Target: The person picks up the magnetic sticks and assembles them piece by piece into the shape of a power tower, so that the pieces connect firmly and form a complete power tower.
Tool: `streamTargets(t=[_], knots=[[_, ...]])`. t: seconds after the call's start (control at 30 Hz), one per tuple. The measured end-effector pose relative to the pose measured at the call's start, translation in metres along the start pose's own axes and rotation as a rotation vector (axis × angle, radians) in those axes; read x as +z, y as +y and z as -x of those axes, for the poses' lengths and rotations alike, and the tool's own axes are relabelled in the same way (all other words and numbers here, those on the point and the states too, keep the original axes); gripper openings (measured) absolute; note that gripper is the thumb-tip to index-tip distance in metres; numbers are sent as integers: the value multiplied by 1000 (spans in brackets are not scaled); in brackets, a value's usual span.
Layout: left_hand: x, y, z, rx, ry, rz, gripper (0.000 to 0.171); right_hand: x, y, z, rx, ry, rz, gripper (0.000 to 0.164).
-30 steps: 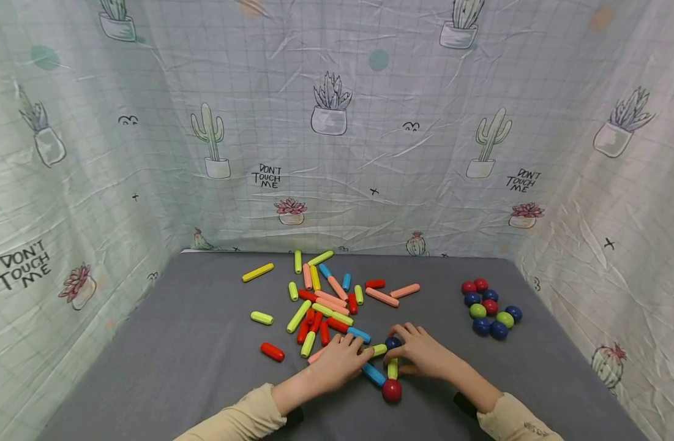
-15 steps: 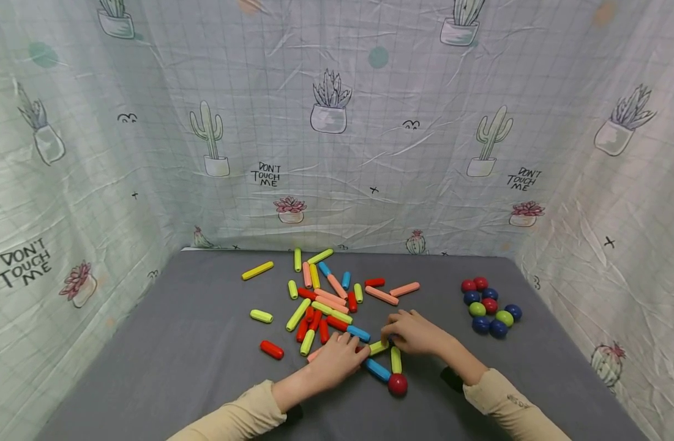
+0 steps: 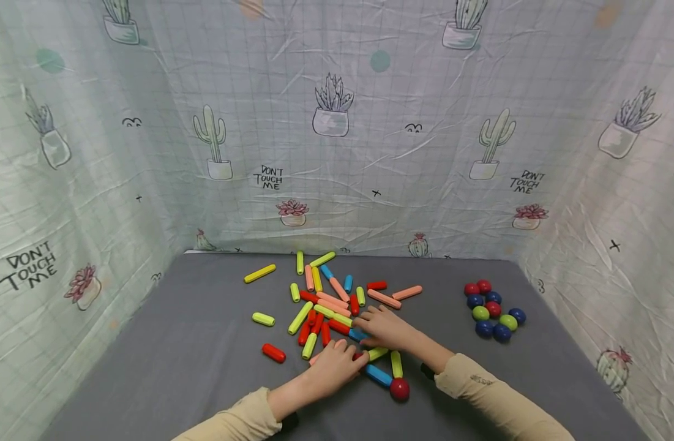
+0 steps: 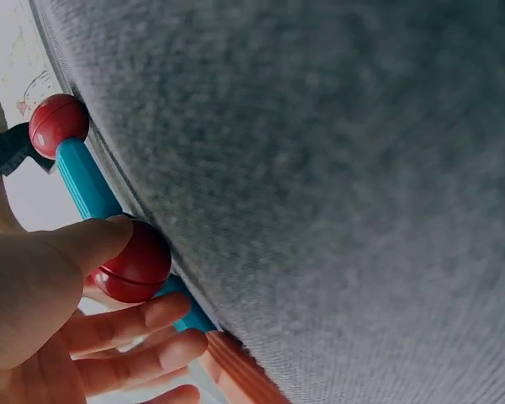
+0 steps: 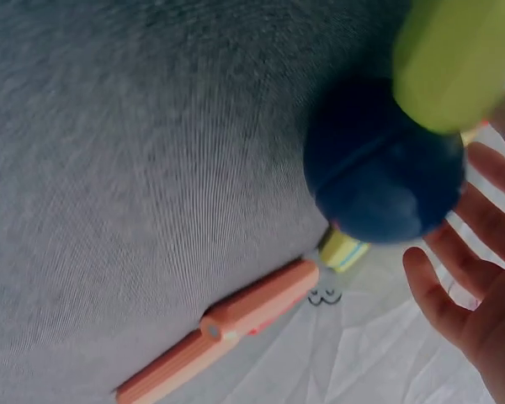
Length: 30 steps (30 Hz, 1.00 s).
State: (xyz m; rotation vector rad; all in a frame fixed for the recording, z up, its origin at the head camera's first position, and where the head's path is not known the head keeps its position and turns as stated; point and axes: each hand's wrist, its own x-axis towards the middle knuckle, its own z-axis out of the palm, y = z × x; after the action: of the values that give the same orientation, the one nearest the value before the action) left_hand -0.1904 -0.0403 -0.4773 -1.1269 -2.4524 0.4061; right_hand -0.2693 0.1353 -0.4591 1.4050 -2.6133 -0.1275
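Observation:
My left hand [image 3: 332, 369] pinches a red ball [image 4: 136, 265], thumb on its near side. This ball is a corner of a triangle of toy building sticks and balls. A blue stick [image 3: 378, 375] runs from it to another red ball [image 3: 400, 389] at the front. Two yellow-green sticks, one on the right side [image 3: 396, 365] and one at the back [image 3: 378, 354], form the other sides. The blue ball [image 5: 383, 168] at their corner is behind my right hand in the head view. My right hand [image 3: 389, 331] reaches over a loose blue stick [image 3: 357, 335], fingers loosely bent.
Behind and left of my hands lie several loose sticks in red, yellow-green, salmon [image 3: 384, 298], yellow [image 3: 259, 273] and blue. A group of red, blue and green balls [image 3: 493, 309] sits at the right. A printed curtain [image 3: 337, 153] surrounds the grey table [image 3: 193, 349].
My right hand has let go of the blue ball's corner and moved left to the loose blue stick. The triangle's front corner has shifted slightly right. My left hand stays at its red ball.

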Motion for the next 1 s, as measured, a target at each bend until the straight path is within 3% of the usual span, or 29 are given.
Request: streamTargets(t=[0.17,0.47,0.67,0.8,1.0], knots=[[2,0,1,5,29,16,29,7,-1,-4,-11,-24,28,37],[3,-1,0,7,29,29,30,1,3,-2,22,53,102,32],[4,0,-2,-1,33,29,31,-1,12,5,62,91,39,34],[5,0,-4,1,40,16,31,-5,20,13,92,111,-119,35],[4,-2,-4,4,26,15,33,-9,31,28,210,101,-579,34]])
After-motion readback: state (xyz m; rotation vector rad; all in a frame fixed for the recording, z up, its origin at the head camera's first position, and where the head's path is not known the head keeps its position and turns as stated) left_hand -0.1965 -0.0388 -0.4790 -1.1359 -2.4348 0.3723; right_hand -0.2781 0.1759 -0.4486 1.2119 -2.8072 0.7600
